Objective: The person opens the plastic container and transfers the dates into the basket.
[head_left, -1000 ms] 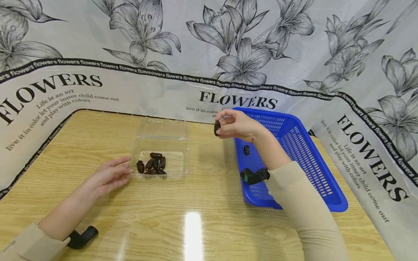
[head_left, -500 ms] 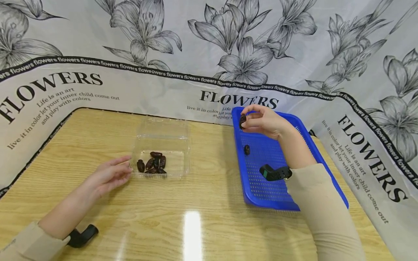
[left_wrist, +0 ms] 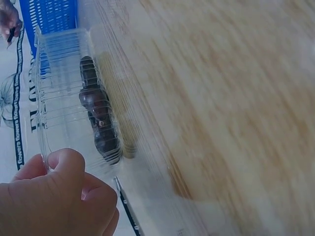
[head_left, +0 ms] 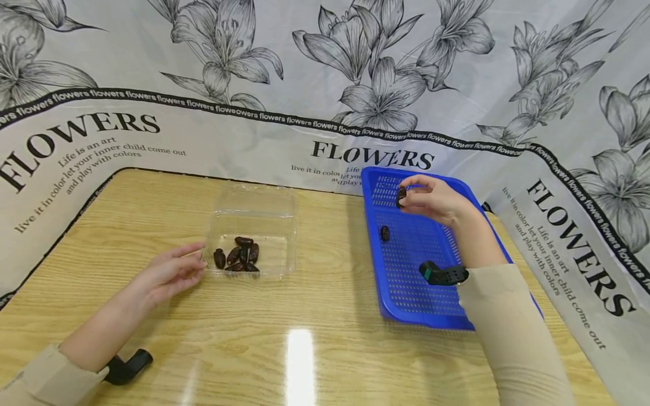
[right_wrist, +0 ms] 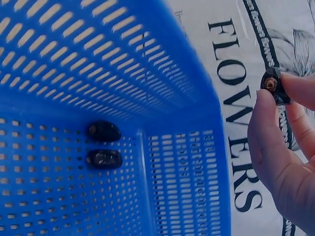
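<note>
My left hand [head_left: 175,274] pinches the left edge of a clear plastic box [head_left: 274,256] with its lid up; the left wrist view shows the thumb and a finger of that hand [left_wrist: 69,196] on its rim. Several dark brown dates [head_left: 244,241] lie inside it. Between thumb and fingertips, my right hand [head_left: 437,200] holds one date [head_left: 401,197] above the far part of a blue basket [head_left: 378,282]. In the right wrist view two dates [right_wrist: 104,131] lie side by side in the basket, below the held date [right_wrist: 270,84]; the head view shows only one [head_left: 385,233].
The wooden table [head_left: 254,332] has a bright light reflection near its front. A white cloth [head_left: 244,149] printed with flowers and lettering hangs behind and along the right side. Black straps with small devices [head_left: 437,274] are on both wrists.
My right hand has moved right, carrying the date from beside the basket's far left corner to above its inside. My left hand and the clear box have stayed in place.
</note>
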### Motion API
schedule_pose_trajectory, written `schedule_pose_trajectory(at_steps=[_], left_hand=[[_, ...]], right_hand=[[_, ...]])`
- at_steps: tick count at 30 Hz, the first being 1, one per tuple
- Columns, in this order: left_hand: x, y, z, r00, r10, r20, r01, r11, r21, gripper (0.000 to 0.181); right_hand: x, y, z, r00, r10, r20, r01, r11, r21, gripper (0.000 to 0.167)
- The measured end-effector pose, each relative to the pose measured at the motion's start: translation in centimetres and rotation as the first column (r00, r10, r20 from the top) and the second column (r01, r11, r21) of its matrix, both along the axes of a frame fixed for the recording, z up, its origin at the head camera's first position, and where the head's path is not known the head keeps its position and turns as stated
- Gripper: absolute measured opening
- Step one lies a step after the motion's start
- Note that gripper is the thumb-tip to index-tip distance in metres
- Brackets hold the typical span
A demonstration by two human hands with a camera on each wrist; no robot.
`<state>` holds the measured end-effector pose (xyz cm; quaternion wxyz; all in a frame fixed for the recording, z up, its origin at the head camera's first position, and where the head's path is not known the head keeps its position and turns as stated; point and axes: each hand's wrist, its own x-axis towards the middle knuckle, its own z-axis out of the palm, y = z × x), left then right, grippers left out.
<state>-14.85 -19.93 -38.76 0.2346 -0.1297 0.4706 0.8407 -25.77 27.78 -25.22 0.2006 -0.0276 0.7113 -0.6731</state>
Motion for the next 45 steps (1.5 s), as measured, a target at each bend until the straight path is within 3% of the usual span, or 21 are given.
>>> schedule_pose_trajectory(at_steps=[6, 10, 17, 22, 29, 45], left_hand=[[-0.1, -0.2, -0.1, 1.000, -0.002, -0.001, 0.002, 1.000, 0.010, 0.038], [-0.1, -0.2, -0.1, 1.000, -0.010, -0.018, 0.009, 1.000, -0.009, 0.044], [0.3, 0.6, 1.0, 1.000, 0.019, 0.013, -0.018, 1.000, -0.025, 0.036], [0.4, 0.7, 1.1, 1.000, 0.021, 0.009, -0.021, 0.999, -0.028, 0.036], [0.4, 0.6, 1.3, 1.000, 0.021, 0.020, -0.021, 1.000, -0.022, 0.033], [0.3, 0.4, 1.2, 0.999, 0.015, 0.046, -0.014, 1.000, -0.008, 0.028]], right_hand=[[-0.4, 1.5, -1.3, 0.999, 0.012, 0.040, -0.013, 1.000, 0.011, 0.026], [-0.8, 2.2, -2.5, 0.998, -0.007, 0.057, 0.004, 0.999, 0.053, 0.027], [-1.2, 3.2, -5.4, 0.990, -0.065, 0.127, 0.045, 0.987, 0.154, 0.023], [-1.4, 3.7, -6.9, 0.989, -0.067, 0.129, 0.034, 0.970, 0.242, 0.034], [-1.4, 4.0, -7.8, 0.987, -0.060, 0.150, 0.001, 0.930, 0.368, 0.043], [-1.5, 4.0, -8.6, 0.985, -0.041, 0.167, -0.034, 0.906, 0.422, 0.048]])
